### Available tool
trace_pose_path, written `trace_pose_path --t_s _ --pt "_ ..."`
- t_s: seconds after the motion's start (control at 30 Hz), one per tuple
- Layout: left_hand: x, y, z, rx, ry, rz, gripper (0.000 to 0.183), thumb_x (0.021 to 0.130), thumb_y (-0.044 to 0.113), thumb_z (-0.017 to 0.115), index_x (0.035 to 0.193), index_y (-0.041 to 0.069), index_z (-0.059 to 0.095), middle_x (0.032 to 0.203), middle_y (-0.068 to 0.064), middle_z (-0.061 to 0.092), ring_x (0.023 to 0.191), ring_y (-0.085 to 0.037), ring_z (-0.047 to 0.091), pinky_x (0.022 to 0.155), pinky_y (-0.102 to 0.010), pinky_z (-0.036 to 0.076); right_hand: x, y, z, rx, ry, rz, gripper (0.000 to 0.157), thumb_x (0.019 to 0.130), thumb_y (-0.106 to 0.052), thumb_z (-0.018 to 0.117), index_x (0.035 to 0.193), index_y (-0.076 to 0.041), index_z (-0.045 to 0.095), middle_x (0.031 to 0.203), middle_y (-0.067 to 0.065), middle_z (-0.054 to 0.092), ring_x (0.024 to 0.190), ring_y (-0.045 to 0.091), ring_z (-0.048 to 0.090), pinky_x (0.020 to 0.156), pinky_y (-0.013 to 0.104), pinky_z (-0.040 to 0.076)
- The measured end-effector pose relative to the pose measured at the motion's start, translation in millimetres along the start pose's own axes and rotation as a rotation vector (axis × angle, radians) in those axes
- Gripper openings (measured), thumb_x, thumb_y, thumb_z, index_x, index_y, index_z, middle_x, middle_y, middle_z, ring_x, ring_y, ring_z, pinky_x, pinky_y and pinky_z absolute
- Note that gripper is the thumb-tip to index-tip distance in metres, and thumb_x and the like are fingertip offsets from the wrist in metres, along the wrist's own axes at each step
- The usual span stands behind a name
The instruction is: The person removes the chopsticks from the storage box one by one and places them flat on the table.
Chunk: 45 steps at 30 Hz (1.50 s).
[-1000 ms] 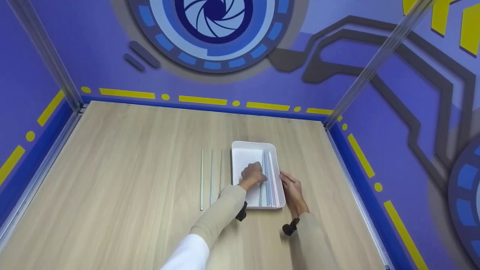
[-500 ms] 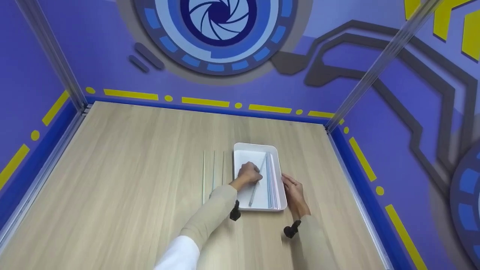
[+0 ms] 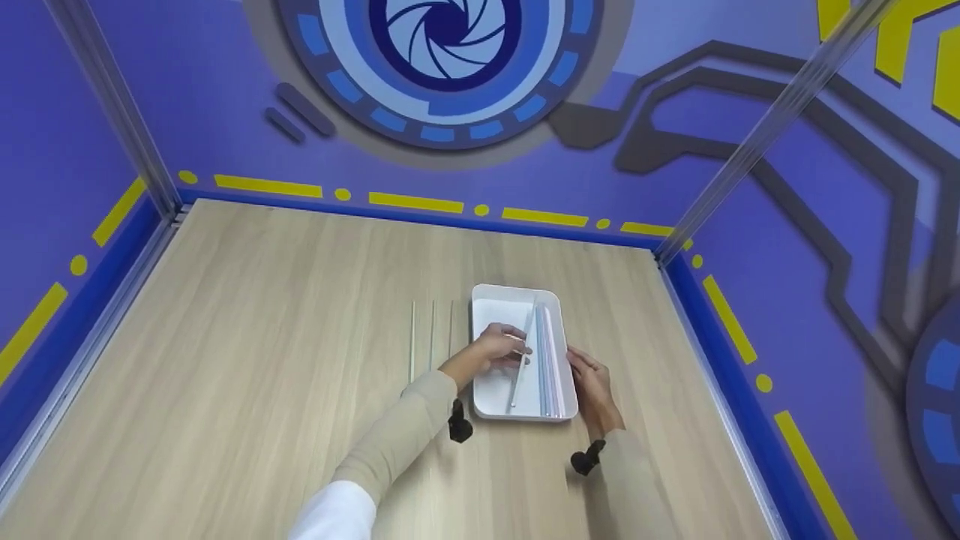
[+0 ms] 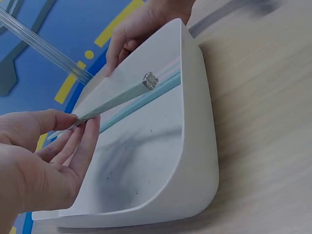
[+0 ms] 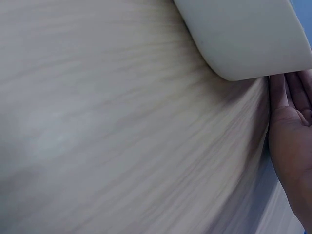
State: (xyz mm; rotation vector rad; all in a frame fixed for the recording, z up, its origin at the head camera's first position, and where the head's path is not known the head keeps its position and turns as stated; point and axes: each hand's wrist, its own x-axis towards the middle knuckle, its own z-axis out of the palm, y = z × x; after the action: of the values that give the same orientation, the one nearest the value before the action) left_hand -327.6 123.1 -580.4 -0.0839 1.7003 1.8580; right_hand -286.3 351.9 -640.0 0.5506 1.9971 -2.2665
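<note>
The left hand (image 3: 501,346) pinches a slim, pale-green stick (image 4: 114,101), near end silvery. The right hand (image 3: 593,384), fingers straight, touches the tray (image 3: 493,391).

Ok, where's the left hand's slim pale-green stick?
In the head view, the stick slants over the white rectangular tray, left of the blue and pink sticks along the tray's right wall.

On my head view, the pale wood-grain bench (image 3: 300,300) carried a white tray (image 3: 495,401) and, left of it, three thin sticks (image 3: 432,334) (near ends hidden from me).
</note>
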Motion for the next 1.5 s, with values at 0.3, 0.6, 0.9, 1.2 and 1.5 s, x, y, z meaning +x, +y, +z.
trace_pose_path --t_s 0.3,0.6,0.9,1.2,1.5 --pt "-18.5 -2.6 -5.2 -0.037 -0.046 0.095 0.045 0.092 0.001 0.07 0.135 -0.004 0.057 0.101 -0.008 0.075 0.087 -0.02 0.075 0.078 -0.033 0.066 1.3 2.3 -1.0 -0.025 -0.019 -0.017 0.049 0.103 -0.02 0.06 0.146 0.002 0.052 0.155 0.019 0.049 0.145 0.027 0.047 0.113 0.028 0.048" --pt "-29.0 -8.5 -18.6 -0.061 0.032 0.205 0.046 0.091 0.003 0.074 0.134 -0.002 0.06 0.102 -0.01 0.074 0.095 -0.028 0.075 0.075 -0.034 0.066 1.7 2.4 -3.2 -0.017 -0.014 -0.019 0.047 0.103 -0.021 0.061 0.144 0.0 0.055 0.154 0.018 0.051 0.143 0.026 0.049 0.116 0.032 0.045" --pt "-40.0 -10.3 -43.0 -0.05 0.099 0.236 0.053 0.091 0.003 0.074 0.141 0.003 0.059 0.102 -0.008 0.069 0.088 -0.019 0.074 0.075 -0.033 0.066 1.2 2.1 -0.1 0.006 0.003 -0.031 0.045 0.103 -0.018 0.061 0.143 0.003 0.055 0.151 0.021 0.052 0.134 0.021 0.055 0.099 0.019 0.056" --pt "-55.9 -14.1 -78.9 -0.062 0.18 0.239 0.056 0.09 0.003 0.075 0.143 0.004 0.056 0.102 -0.006 0.069 0.088 -0.021 0.074 0.073 -0.03 0.066 3.8 2.9 4.5 0.014 0.0 -0.071 0.043 0.103 -0.012 0.059 0.141 0.008 0.055 0.15 0.024 0.052 0.127 0.016 0.06 0.098 0.018 0.056" --pt "-65.8 -16.7 -111.4 -0.041 0.28 0.243 0.055 0.089 0.003 0.076 0.142 0.006 0.058 0.101 -0.009 0.069 0.096 -0.032 0.074 0.072 -0.029 0.066 3.4 0.5 0.0 -0.011 -0.007 -0.059 0.045 0.103 -0.016 0.059 0.143 0.006 0.053 0.152 0.024 0.05 0.137 0.024 0.053 0.101 0.019 0.054"
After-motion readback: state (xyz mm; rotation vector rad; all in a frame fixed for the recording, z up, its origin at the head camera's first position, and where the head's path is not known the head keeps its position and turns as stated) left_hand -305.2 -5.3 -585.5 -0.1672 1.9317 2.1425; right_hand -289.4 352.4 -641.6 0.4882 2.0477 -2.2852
